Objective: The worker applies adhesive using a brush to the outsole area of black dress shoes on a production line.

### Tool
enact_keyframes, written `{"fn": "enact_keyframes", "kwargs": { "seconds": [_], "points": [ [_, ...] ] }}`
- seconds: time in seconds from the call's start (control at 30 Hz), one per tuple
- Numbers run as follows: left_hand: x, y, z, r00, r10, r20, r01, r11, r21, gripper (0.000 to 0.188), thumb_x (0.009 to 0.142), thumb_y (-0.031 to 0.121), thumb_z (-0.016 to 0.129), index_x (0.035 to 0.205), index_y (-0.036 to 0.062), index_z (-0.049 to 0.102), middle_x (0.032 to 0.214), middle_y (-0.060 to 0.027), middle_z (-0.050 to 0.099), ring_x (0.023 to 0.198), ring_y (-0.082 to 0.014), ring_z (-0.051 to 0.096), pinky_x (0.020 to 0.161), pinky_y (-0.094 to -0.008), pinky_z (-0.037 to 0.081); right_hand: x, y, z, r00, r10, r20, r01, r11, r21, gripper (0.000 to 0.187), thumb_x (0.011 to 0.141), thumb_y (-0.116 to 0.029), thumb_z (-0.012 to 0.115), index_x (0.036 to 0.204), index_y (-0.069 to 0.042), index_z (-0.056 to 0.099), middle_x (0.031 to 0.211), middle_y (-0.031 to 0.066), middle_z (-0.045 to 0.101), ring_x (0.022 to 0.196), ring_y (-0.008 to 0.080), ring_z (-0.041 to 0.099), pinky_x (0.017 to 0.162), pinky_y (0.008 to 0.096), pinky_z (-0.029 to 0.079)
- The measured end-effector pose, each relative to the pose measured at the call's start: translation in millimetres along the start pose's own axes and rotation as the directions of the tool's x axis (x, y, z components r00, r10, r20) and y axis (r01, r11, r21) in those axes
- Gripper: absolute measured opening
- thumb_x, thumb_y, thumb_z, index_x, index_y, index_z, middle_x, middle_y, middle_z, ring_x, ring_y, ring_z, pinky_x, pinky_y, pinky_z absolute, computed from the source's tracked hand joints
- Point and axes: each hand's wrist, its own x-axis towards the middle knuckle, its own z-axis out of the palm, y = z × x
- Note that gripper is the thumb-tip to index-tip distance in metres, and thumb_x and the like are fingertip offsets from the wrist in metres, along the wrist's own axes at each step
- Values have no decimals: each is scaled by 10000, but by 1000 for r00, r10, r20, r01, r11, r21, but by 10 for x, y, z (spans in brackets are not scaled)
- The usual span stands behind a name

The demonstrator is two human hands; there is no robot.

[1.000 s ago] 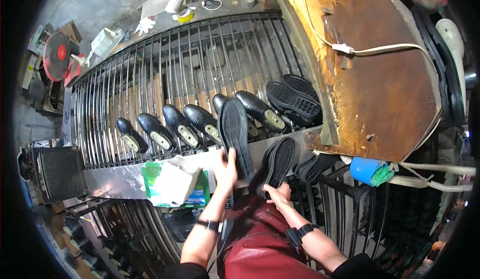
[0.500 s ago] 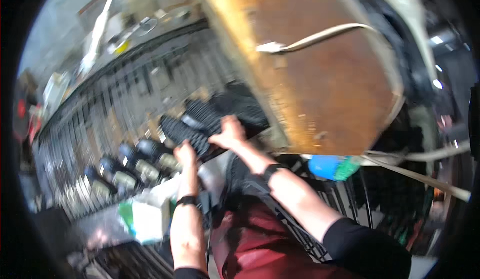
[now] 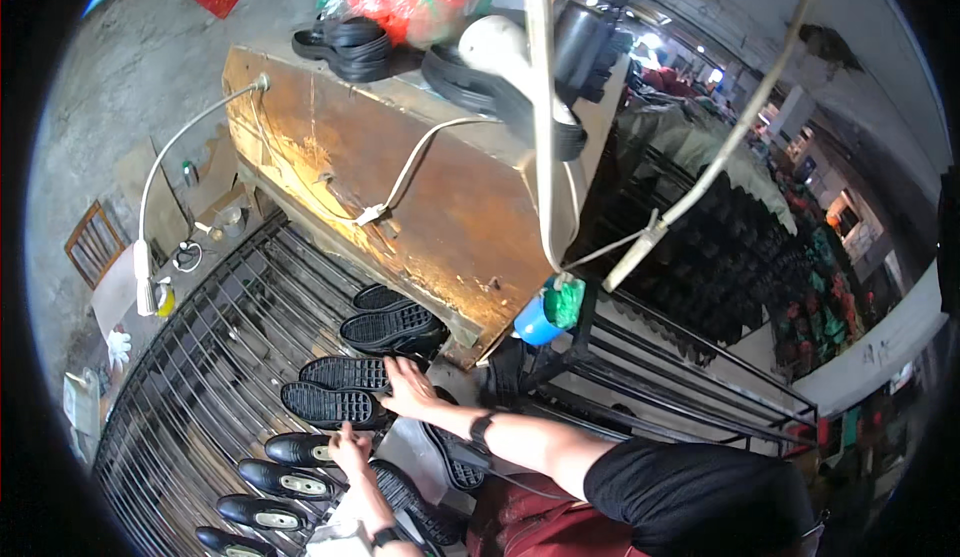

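Observation:
A pair of black shoe soles, tread side up, lies on a metal rack: an upper sole [image 3: 345, 372] and a lower sole [image 3: 330, 404]. My right hand [image 3: 408, 391] rests at their right ends, fingers stretched and apart, thumb by the lower one. Just under the lower sole is my left hand [image 3: 350, 450], its index finger pointing up against the sole's edge and the others loosely bent. More black soles [image 3: 390, 327] lie beyond. To the left of my left hand, several black shoe uppers [image 3: 300, 448] with pale oval undersides lie in a row.
The barred rack [image 3: 190, 377] curves leftward. A worn brown wooden panel [image 3: 440, 217] stands ahead, a cord across it. Black soles [image 3: 350, 47] and a white hair-dryer-like tool [image 3: 500, 47] sit on top. A blue cup [image 3: 540, 319] hangs right. Another sole [image 3: 415, 502] lies near my left forearm.
The view has tilted up and sharpened, bringing in the panel's top and the room behind. Both hands stay by the pair of soles; my right hand's fingers now lie at their right ends.

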Motion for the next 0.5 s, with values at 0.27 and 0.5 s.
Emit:
{"fn": "enact_keyframes", "kwargs": {
  "seconds": [0.27, 0.5],
  "points": [
    [-2121, -777, -772, 957, 207, -203, 180, 124, 976, 1130, 717, 507, 949, 1495, -130, 434, 1428, -282, 585, 1283, -430, 602, 1051, -512, 537, -1800, 495, 979, 652, 750, 113, -743, 661, -104, 1501, 624, -578, 981, 1660, 50, 95, 1703, 299, 218, 1500, 492, 410, 1206, 575, 413],
    [-2047, -747, -582, 986, 133, -102, 55, 320, 946, 1242, 711, 460, 944, 1591, -104, 273, 1540, -299, 437, 1462, -438, 422, 1148, -496, 465, -1646, 1146, 926, 530, 762, 371, -819, 574, -8, 1064, 624, -496, 996, 1378, 83, 518, 1264, 204, 691, 895, 285, 766, 571, 366, 643]
  ]
}}
